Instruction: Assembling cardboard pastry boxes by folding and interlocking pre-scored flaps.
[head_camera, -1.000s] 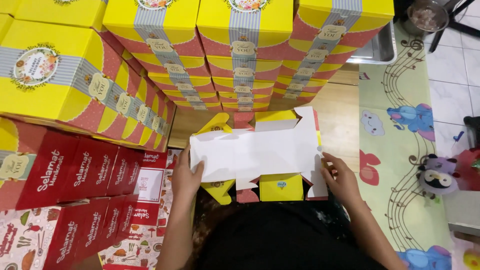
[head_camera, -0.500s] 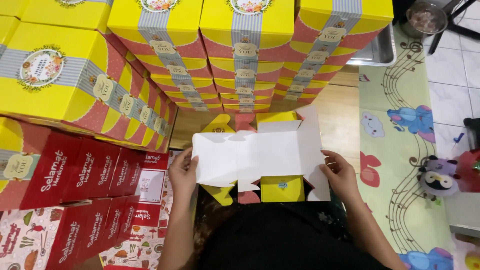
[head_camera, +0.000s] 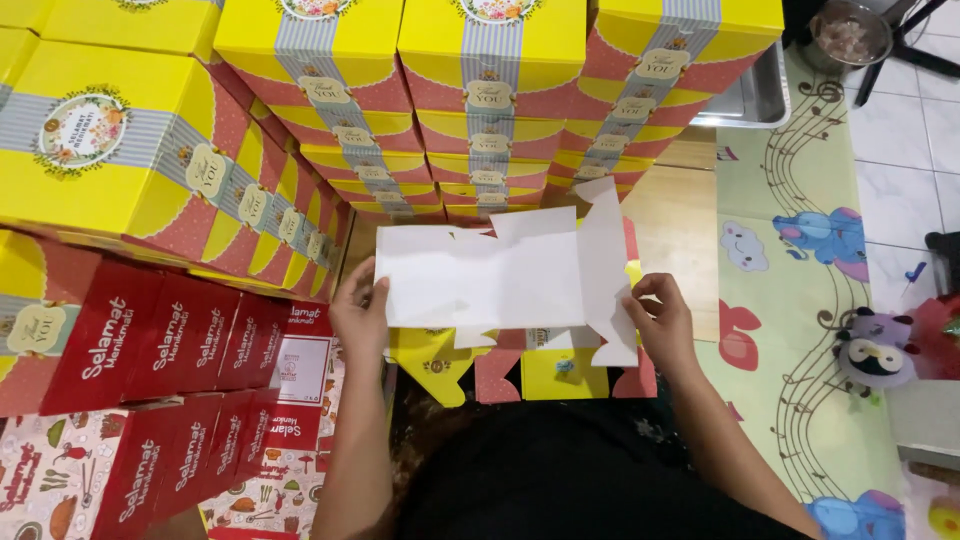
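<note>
Stacks of finished yellow boxes (head_camera: 480, 90) rise ahead of me. I hold an unfolded carton blank (head_camera: 500, 275), white side up, over my lap: left hand (head_camera: 362, 312) and right hand (head_camera: 660, 318) pinch its edges. Folding comes next, I judge.

Box stacks (head_camera: 480, 110) on wooden floor (head_camera: 680, 210)

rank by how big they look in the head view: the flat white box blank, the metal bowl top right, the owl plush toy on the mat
1. flat white box blank, held at its ends by the left hand and right hand, and nearest the camera.
2 and 3. metal bowl and owl plush toy look alike; unranked.
</note>
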